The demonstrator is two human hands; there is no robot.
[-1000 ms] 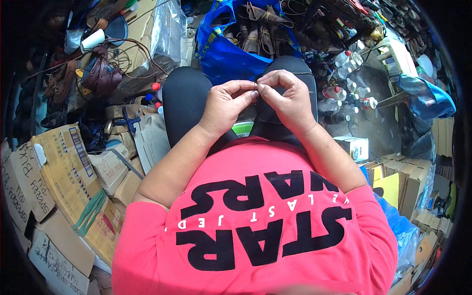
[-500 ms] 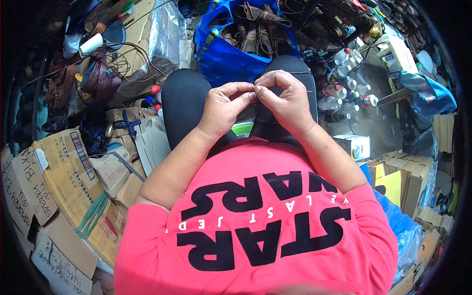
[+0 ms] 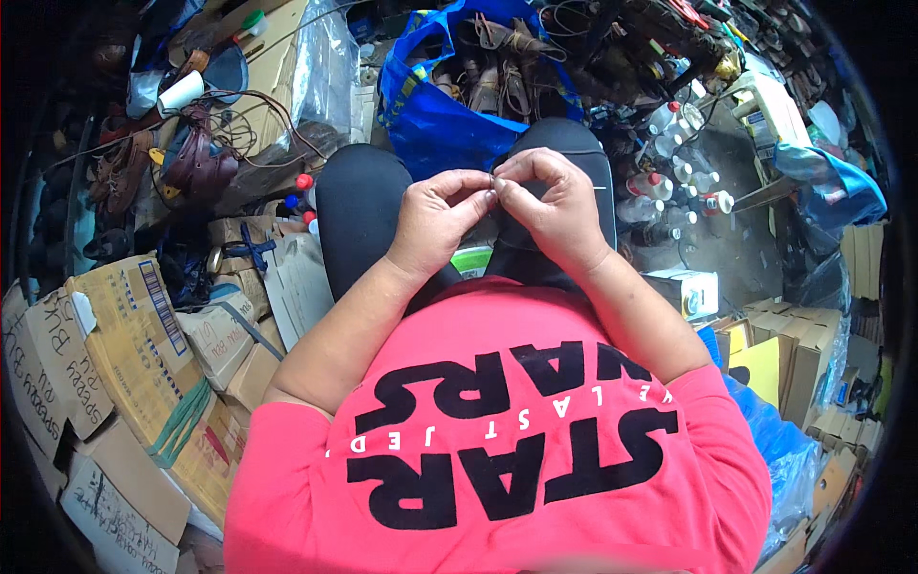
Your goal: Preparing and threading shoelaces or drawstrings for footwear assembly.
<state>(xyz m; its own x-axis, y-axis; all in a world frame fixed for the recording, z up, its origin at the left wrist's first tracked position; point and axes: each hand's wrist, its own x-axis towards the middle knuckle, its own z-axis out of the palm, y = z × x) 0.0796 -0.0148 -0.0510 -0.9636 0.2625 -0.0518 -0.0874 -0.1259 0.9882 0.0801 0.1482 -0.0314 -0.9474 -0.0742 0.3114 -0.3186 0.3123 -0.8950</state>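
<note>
Still pinching a small dark thing (image 3: pixel 493 180) between the fingertips (image 3: pixel 489 198) of left hand (image 3: pixel 430 220) and right hand (image 3: pixel 559 209), in front of the right knee (image 3: pixel 550 137). Barely shifted over the last second, only sitting slightly lower in view, with no letting go. Likely still at the same fine work. Cannot tell the hold, if any, on the pale sliver (image 3: pixel 600 187) beside the right hand.
</note>
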